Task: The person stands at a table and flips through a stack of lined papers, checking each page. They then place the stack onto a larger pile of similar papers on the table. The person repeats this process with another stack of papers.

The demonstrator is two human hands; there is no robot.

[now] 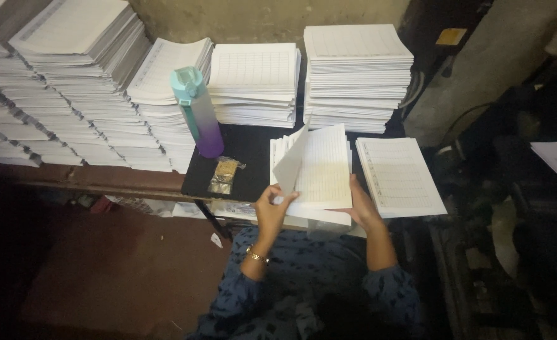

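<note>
Pinching a lifted ruled sheet (pixel 291 165) at the frame's centre, the left hand (pixel 272 211) peels it up for folding while the right hand (pixel 361 208) clamps the sheaf (pixel 324 173) steady above the black table (pixel 247 154).

Left hand (pixel 272 211): pinches a lifted sheet (pixel 291 165) of the ruled paper bundle (pixel 321 173). Right hand (pixel 361 208): supports the bundle's right edge. Right of the bundle: loose ruled stack (pixel 399 177). Left of it: water bottle (pixel 198 113), small packet (pixel 223 175). Behind: tall paper stacks (pixel 356 75) on bench (pixel 250 157).
</note>
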